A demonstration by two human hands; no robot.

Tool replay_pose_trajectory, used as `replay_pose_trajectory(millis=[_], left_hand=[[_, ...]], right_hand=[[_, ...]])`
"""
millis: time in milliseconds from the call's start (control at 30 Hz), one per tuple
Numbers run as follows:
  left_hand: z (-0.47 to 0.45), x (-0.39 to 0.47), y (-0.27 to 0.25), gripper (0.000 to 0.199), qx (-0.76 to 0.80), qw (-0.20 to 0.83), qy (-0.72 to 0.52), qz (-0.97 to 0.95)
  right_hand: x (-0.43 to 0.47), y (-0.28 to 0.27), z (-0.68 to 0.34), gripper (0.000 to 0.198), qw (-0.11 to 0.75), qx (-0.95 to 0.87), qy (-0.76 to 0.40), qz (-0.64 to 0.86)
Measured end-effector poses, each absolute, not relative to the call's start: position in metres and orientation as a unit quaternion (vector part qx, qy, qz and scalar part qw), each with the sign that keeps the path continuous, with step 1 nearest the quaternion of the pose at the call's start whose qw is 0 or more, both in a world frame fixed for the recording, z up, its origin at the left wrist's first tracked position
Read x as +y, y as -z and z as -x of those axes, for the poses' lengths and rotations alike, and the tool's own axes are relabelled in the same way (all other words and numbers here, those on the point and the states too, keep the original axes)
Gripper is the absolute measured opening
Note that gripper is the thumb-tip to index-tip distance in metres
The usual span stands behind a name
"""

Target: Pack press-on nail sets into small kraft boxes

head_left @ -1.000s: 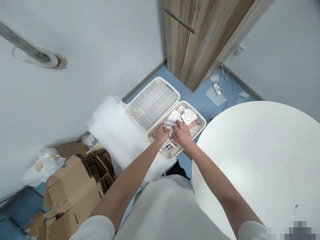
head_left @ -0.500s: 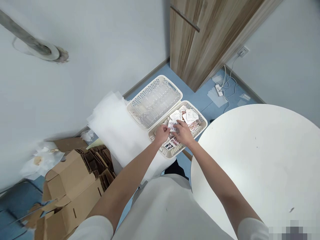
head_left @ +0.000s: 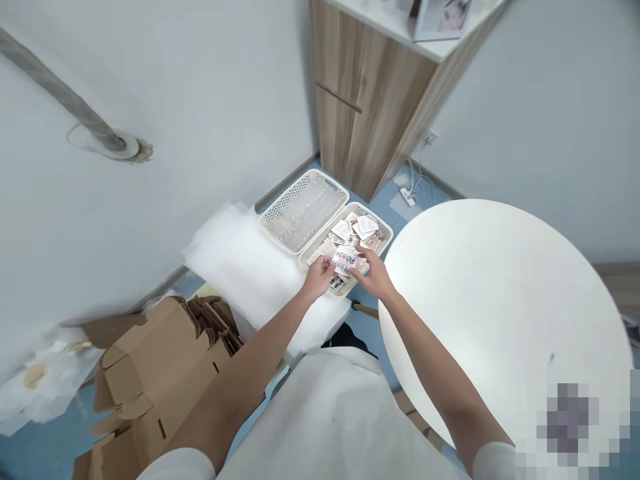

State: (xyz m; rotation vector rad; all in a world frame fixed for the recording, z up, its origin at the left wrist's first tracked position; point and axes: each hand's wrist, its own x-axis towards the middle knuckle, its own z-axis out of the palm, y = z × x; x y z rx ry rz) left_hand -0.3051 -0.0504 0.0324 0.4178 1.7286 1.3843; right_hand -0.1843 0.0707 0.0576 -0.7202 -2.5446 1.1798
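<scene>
Left hand (head_left: 319,277), near centre frame: I read its fingers as clamped on the left edge of a printed card (head_left: 344,259) with rows of purplish shapes. Right hand (head_left: 376,275): thumb and fingers gripped the card's right side. I had the card at centre frame, over the near part of an open white basket (head_left: 389,238); its pile of small cards (head_left: 342,230) lay overlapping, some with lines of text. Just beside it, up and left in the frame, I logged a second perforated basket (head_left: 286,201) containing clear plastic pieces (head_left: 305,210). White sheets (head_left: 235,260) spread to the left of the baskets; folded cardboard (head_left: 150,360) filled the lower left. A round white surface (head_left: 480,300) took up the right side of my feed
</scene>
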Motion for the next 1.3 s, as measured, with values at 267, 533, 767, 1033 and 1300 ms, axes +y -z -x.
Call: replay_pose_trajectory(millis=[267, 533, 767, 1033, 1300], left_hand=[[0.255, -0.083, -0.061, 0.018, 0.63, 0.461, -0.508, -0.365], [0.209, -0.1, -0.064, 0.024, 0.588, 0.499, -0.474, -0.426], [0.172, -0.094, -0.069, 0.03, 0.544, 0.527, -0.493, -0.427], [0.124, -0.065, -0.094, 0.037, 0.527, 0.547, -0.468, -0.452], [0.087, -0.07, -0.093, 0.051, 0.564, 0.487, -0.426, -0.512]], right_hand=[[0.011, -0.088, 0.094, 0.045, 0.145, -0.836, -0.422, 0.321], [-0.048, -0.09, 0.031, 0.03, 0.186, -0.757, -0.47, 0.414], [-0.06, -0.091, -0.005, 0.023, 0.193, -0.665, -0.56, 0.455], [-0.06, -0.098, -0.051, 0.023, 0.269, -0.577, -0.622, 0.457], [-0.04, -0.096, -0.104, 0.03, 0.353, -0.461, -0.664, 0.471]])
